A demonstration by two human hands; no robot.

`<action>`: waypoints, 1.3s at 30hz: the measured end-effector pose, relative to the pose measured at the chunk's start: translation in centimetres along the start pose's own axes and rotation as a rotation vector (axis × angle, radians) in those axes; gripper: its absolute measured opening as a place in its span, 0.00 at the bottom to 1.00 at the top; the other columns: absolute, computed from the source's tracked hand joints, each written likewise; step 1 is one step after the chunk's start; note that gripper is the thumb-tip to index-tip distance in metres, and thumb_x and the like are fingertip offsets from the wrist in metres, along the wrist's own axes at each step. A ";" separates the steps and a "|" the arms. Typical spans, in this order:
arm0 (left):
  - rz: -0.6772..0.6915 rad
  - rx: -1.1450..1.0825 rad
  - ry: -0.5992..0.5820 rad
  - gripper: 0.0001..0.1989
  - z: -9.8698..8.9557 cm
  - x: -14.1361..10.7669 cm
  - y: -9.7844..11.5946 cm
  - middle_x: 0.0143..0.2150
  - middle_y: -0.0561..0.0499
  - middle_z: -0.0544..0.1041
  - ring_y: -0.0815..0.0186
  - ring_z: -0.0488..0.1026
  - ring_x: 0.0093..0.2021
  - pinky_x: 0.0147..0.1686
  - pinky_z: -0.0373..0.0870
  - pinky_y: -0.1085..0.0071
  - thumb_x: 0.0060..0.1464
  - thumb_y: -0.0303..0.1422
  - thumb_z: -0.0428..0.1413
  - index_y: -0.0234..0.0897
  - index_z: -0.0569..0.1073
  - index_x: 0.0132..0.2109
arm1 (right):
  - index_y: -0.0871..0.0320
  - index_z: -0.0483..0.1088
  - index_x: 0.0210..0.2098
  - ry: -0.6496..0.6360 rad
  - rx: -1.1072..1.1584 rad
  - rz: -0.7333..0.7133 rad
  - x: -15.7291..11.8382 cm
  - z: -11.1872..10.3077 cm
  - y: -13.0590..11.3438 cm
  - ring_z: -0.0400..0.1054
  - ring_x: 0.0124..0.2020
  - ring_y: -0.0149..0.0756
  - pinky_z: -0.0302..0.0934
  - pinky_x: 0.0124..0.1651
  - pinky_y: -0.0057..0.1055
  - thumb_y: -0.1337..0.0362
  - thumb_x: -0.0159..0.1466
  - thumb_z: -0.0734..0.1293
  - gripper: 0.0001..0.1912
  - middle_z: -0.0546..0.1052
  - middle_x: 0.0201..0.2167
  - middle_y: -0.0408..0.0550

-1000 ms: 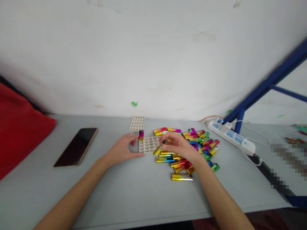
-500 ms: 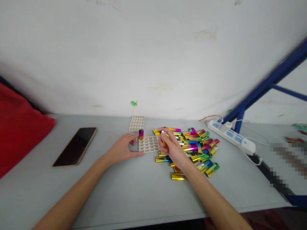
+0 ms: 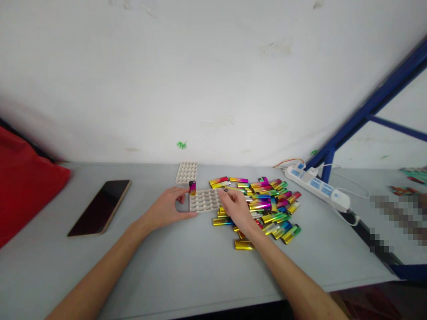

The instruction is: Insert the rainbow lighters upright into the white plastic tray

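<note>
My left hand [image 3: 167,206] holds the left end of a pale tray [image 3: 204,202] with rows of small pockets, its thumb along the near corner. A purple and gold lighter [image 3: 192,188] stands upright in the tray's far left corner, close to my left fingertips. At the tray's right end, my right hand [image 3: 235,208] is closed on another lighter [image 3: 226,190]; only its dark end shows past the fingers. Beside and beneath that hand spreads a pile of shiny multicoloured lighters [image 3: 263,206].
A second pocketed tray [image 3: 186,172] lies behind, near the wall. To the left are a phone [image 3: 100,208] and a red cloth-like item [image 3: 26,186]. A white power strip [image 3: 316,186] with cables lies at the right, by a blue metal frame [image 3: 353,124].
My right hand has turned and lowered at the tray's right end, so the lighter in it is now mostly hidden. My left hand stays on the tray. The whole view has shifted slightly.
</note>
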State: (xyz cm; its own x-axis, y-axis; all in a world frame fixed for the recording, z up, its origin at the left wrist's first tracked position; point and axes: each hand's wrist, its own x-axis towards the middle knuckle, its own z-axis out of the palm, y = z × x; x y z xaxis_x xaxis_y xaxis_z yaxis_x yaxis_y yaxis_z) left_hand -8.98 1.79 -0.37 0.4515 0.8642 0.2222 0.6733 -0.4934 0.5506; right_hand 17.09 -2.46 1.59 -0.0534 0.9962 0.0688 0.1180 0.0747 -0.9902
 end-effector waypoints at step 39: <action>0.053 0.002 0.017 0.29 0.6 -0.1 -0.2 0.35 0.51 0.77 0.55 0.76 0.38 0.42 0.71 0.62 0.48 0.55 0.73 0.39 0.80 0.47 | 0.59 0.73 0.57 -0.298 -0.898 -0.481 2.0 2.8 0.1 0.76 0.56 0.49 0.67 0.61 0.44 0.58 0.83 0.58 0.16 0.82 0.53 0.58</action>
State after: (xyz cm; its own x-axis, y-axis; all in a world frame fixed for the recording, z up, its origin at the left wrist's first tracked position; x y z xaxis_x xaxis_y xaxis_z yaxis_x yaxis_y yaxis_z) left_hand -8.77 1.75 -0.94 0.4766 0.8383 0.2646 0.6499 -0.5387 0.5361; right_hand 14.19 -0.60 1.30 -0.5162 0.8107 0.2762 0.7024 0.5852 -0.4051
